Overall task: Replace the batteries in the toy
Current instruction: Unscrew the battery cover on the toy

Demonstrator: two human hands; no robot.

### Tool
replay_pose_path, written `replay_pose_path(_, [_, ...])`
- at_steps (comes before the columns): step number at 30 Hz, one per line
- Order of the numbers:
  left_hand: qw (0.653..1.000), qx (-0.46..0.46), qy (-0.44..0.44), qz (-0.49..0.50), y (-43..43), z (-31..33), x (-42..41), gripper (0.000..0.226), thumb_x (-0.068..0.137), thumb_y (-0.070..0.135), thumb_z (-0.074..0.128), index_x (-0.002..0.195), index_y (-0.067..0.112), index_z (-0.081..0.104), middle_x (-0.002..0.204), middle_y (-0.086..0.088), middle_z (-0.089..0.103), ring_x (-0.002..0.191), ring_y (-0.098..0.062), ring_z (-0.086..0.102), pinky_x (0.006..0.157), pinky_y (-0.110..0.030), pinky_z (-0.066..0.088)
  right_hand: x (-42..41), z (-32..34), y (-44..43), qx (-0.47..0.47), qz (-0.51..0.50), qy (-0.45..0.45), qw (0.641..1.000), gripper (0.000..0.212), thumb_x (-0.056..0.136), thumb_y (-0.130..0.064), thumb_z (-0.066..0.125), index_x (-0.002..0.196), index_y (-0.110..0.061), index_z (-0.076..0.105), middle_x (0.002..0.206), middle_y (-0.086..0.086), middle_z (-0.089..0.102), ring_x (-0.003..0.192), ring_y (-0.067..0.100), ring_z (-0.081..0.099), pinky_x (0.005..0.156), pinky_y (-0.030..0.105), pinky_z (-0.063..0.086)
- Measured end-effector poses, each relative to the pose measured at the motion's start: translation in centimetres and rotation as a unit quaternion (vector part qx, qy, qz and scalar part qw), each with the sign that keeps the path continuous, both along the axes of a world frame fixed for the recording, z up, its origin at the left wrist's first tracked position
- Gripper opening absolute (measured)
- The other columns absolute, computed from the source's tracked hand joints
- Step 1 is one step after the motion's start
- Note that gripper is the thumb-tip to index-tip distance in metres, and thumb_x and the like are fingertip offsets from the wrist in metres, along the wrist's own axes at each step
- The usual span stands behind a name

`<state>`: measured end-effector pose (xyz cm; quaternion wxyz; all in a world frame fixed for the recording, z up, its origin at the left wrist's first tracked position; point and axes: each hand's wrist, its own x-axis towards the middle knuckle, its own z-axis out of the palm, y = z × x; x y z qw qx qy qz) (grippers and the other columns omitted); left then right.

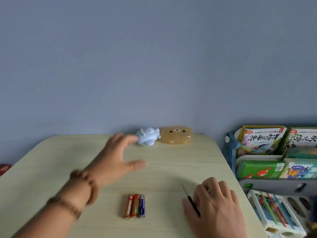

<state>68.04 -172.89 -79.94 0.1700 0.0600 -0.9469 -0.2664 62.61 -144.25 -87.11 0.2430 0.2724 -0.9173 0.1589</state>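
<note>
A pale blue plastic toy [147, 136] stands at the far edge of the light wooden table [51, 160], against the wall. My left hand [118, 157] is stretched out over the table with its fingers spread, its fingertips just left of the toy; it is blurred and holds nothing. Three batteries [135, 206], two orange and one blue, lie side by side near the front middle. A small screwdriver [190, 200] with a black handle lies to their right, and my right hand [214, 205] rests on its handle with fingers curled.
An amber bear-face box [176, 137] sits right of the toy at the table's back edge. A rack of children's books [274, 152] and a white bin of coloured sticks [274, 212] stand off the table's right side.
</note>
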Motion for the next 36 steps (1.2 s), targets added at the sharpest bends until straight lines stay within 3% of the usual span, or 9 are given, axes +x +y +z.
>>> replay_pose_path(3, [0.989, -0.078, -0.082, 0.096, -1.4, 2.2, -6.1, 0.108, 0.056, 0.073, 0.077, 0.145, 0.023, 0.04, 0.142, 0.0, 0.04, 0.134, -0.024, 0.037, 0.109, -0.037, 0.038, -0.2, -0.3, -0.1, -0.01, -0.006, 0.017, 1.0, 0.033, 0.066, -0.051, 0.055, 0.052, -0.021, 0.052, 0.072, 0.001, 0.053, 0.063, 0.03, 0.055, 0.057, 0.036, 0.043])
replay_pose_path(8, [0.977, -0.127, -0.14, 0.098, -1.6, 0.1, -11.3, 0.11, 0.061, 0.063, 0.084, 0.15, 0.022, 0.034, 0.149, 0.0, 0.036, 0.136, -0.027, 0.037, 0.11, -0.04, 0.04, -0.7, -0.6, 0.2, -0.037, -0.057, 0.018, 0.998, 0.034, 0.063, -0.046, 0.052, 0.048, -0.016, 0.052, 0.066, 0.005, 0.053, 0.055, 0.033, 0.054, 0.052, 0.037, 0.041])
replay_pose_path(15, [0.991, -0.031, -0.077, 0.109, -1.1, -1.8, -11.7, 0.074, 0.062, 0.044, 0.087, 0.124, 0.024, 0.054, 0.12, 0.005, 0.046, 0.103, -0.016, 0.055, 0.083, -0.025, 0.042, -0.7, -1.2, -0.1, -0.029, -0.069, 0.025, 0.997, 0.033, 0.063, -0.045, 0.053, 0.05, -0.015, 0.052, 0.065, 0.005, 0.052, 0.056, 0.032, 0.054, 0.053, 0.036, 0.04])
replay_pose_path(24, [0.996, 0.057, -0.019, 0.065, 0.6, 1.0, -4.7, 0.065, 0.063, 0.055, 0.079, 0.121, 0.036, 0.057, 0.115, 0.018, 0.057, 0.099, -0.002, 0.06, 0.077, -0.015, 0.043, 0.2, 0.2, 0.1, -0.021, -0.056, -0.039, 0.997, 0.034, 0.065, -0.051, 0.049, 0.06, -0.019, 0.058, 0.068, 0.003, 0.054, 0.061, 0.033, 0.057, 0.057, 0.037, 0.043])
replay_pose_path(26, [0.986, 0.157, -0.051, 0.015, 1.8, 2.0, -2.8, 0.068, 0.061, 0.064, 0.072, 0.122, 0.036, 0.059, 0.12, 0.018, 0.063, 0.1, -0.006, 0.067, 0.078, -0.025, 0.055, 0.4, 0.8, 0.3, -0.036, -0.047, -0.054, 0.997, 0.036, 0.069, -0.053, 0.049, 0.072, -0.02, 0.065, 0.074, 0.003, 0.059, 0.066, 0.034, 0.06, 0.059, 0.039, 0.046])
replay_pose_path(29, [0.95, 0.288, -0.095, -0.07, 4.0, 3.0, -0.5, 0.054, 0.07, 0.062, 0.062, 0.114, 0.031, 0.068, 0.112, -0.003, 0.072, 0.094, -0.018, 0.07, 0.07, -0.038, 0.057, 0.6, 1.5, 0.9, -0.115, 0.009, -0.067, 0.991, 0.048, 0.078, -0.05, 0.051, 0.109, -0.016, 0.067, 0.103, 0.006, 0.065, 0.089, 0.036, 0.064, 0.076, 0.042, 0.053])
replay_pose_path(31, [0.937, 0.312, -0.116, -0.104, 5.7, 3.8, 0.8, 0.04, 0.078, 0.063, 0.052, 0.093, 0.032, 0.073, 0.09, -0.012, 0.074, 0.079, -0.022, 0.067, 0.067, -0.033, 0.052, 1.0, 2.4, 1.7, -0.159, 0.078, -0.074, 0.981, 0.064, 0.08, -0.049, 0.058, 0.136, -0.018, 0.055, 0.128, 0.003, 0.057, 0.11, 0.031, 0.061, 0.091, 0.039, 0.051])
replay_pose_path(33, [0.935, 0.304, -0.142, -0.113, 7.1, 4.2, 1.9, 0.049, 0.084, 0.068, 0.041, 0.081, 0.03, 0.072, 0.076, -0.014, 0.073, 0.071, -0.024, 0.064, 0.066, -0.028, 0.049, 1.4, 3.7, 2.2, -0.17, 0.161, -0.099, 0.967, 0.089, 0.077, -0.047, 0.073, 0.154, -0.029, 0.032, 0.152, -0.009, 0.04, 0.129, 0.021, 0.054, 0.099, 0.036, 0.051])
replay_pose_path(36, [0.922, 0.335, -0.159, -0.107, 8.9, 4.5, 3.0, 0.068, 0.092, 0.075, 0.032, 0.076, 0.024, 0.074, 0.07, -0.026, 0.068, 0.066, -0.031, 0.06, 0.067, -0.033, 0.046, 2.2, 5.8, 2.0, -0.157, 0.262, -0.132, 0.943, 0.113, 0.073, -0.038, 0.087, 0.158, -0.045, 0.013, 0.162, -0.027, 0.018, 0.134, 0.006, 0.052, 0.096, 0.029, 0.054])
